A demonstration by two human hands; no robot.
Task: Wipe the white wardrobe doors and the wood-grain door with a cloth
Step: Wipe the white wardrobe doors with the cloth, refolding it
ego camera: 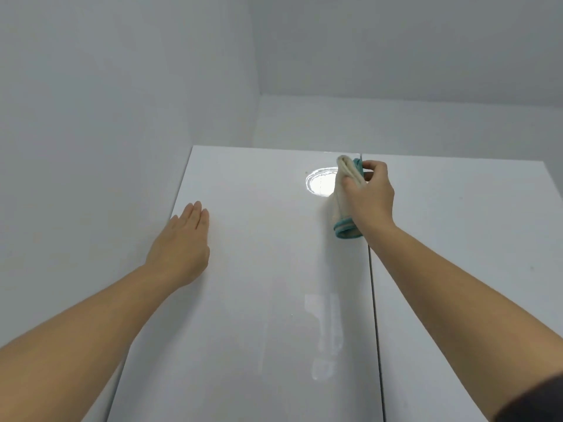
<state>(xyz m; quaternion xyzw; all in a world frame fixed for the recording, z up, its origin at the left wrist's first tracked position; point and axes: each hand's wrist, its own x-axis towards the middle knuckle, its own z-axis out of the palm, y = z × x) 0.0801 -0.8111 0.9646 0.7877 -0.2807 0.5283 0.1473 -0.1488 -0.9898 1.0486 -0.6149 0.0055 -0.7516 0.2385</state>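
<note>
While the left hand (179, 251) lies flat, fingers straight, on the left white wardrobe door (243, 300), the right hand (370, 196) grips a folded cream cloth (344, 205) near that door's top right corner.

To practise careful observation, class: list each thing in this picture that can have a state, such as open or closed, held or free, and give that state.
Left wardrobe door: closed, glossy, smeared near the top.
Right wardrobe door: closed, a thin gap from the left one.
Cloth: folded, gripped, against the left door's top right corner.
Left hand: flat, fingers straight, on the left door.
Right hand: curled round the cloth.
</note>
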